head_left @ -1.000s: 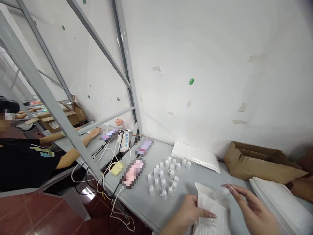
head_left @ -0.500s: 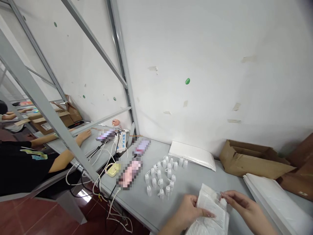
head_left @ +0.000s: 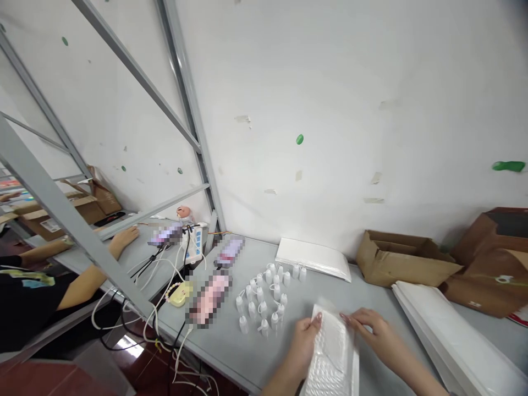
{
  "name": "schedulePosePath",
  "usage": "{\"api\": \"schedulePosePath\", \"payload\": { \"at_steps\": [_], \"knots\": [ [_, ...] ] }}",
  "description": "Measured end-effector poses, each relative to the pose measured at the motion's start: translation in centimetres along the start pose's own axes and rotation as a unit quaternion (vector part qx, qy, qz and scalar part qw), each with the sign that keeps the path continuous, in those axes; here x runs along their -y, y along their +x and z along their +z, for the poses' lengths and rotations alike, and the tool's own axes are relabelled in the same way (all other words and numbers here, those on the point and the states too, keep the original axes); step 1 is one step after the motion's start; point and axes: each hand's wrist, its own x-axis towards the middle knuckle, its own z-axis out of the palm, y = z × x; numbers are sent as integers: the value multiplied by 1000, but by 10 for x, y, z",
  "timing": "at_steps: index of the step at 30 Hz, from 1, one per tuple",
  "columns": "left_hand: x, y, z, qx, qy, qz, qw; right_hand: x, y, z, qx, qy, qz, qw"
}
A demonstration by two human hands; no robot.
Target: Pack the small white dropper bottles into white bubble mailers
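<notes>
A white bubble mailer [head_left: 333,357] stands between my hands at the table's front edge, its top end pointing away from me. My left hand [head_left: 303,344] pinches its upper left edge, thumb on the front face. At the upper right edge, the fingers of my right hand [head_left: 369,327] are pressed together on the mailer's rim. A clear flap shows at the top; what lies inside is hidden. Left of the mailer, several small white-capped bottles [head_left: 263,311] stand upright in a loose group on the grey table [head_left: 218,338].
White mailers lie in a flat stack [head_left: 312,258] near the wall and in another stack [head_left: 441,324] at right. An open cardboard box [head_left: 400,261] stands behind. Phones [head_left: 210,300] and cables are at left, beyond which another person's arm [head_left: 88,280] rests.
The mailer has turned more upright and flat towards the camera. My right hand has moved onto its upper right edge. The camera view has shifted right.
</notes>
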Motion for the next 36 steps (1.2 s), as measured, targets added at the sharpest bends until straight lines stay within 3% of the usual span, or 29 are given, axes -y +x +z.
{"api": "schedulePosePath", "payload": {
  "at_steps": [4,9,13,16,19,23,31,36],
  "knots": [
    [0,2,-2,-12,33,13,999,14,31,11,-92,5,-41,995],
    [-4,-1,-1,-30,65,23,997,32,87,47,-96,38,12,995],
    [-8,-4,0,9,47,25,999,34,113,66,-100,43,14,994],
    [-6,-3,-3,-1,61,26,998,36,108,56,-131,51,11,990],
    [-4,0,-5,-18,61,17,998,37,84,35,-170,74,-10,983],
    [-8,-3,-3,-6,29,2,1000,29,48,16,-144,125,-23,981],
    [-12,-8,3,18,27,-6,999,11,31,21,-109,255,88,957],
    [-12,-8,2,3,32,11,999,13,27,26,-39,170,79,982]
  ]
}}
